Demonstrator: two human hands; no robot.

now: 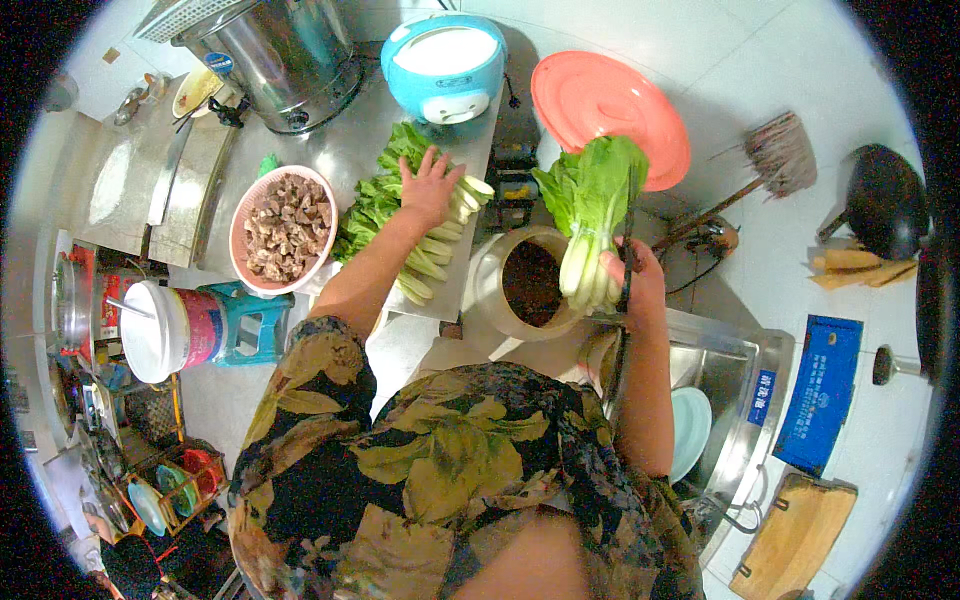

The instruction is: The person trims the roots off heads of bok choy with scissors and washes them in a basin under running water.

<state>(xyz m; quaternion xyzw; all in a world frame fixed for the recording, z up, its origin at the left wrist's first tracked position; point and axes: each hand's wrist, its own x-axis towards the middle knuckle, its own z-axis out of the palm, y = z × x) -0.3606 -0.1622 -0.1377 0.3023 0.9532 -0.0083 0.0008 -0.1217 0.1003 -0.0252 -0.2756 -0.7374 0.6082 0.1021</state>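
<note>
My right hand [637, 274] grips a bunch of leafy greens with pale stems [589, 259], held upright with its leaves away from me, above an open round bin [529, 289]. A dark strap or cord runs down beside that hand. My left hand [431, 187] lies with spread fingers on a row of similar greens [367, 210] on the steel table [450, 289]. The pile's leaves point left and its pale stems point right. Left of the pile stands a pink plastic basket [235, 225] filled with chopped brown pieces, perhaps meat.
A blue rice cooker [450, 75] and a steel pot [281, 67] stand at the table's far side. A cleaver [166, 180] lies left. A red lid [611, 116] leans beyond the bin. Right are a broom [780, 157] and a steel sink [739, 405] holding a pale plate.
</note>
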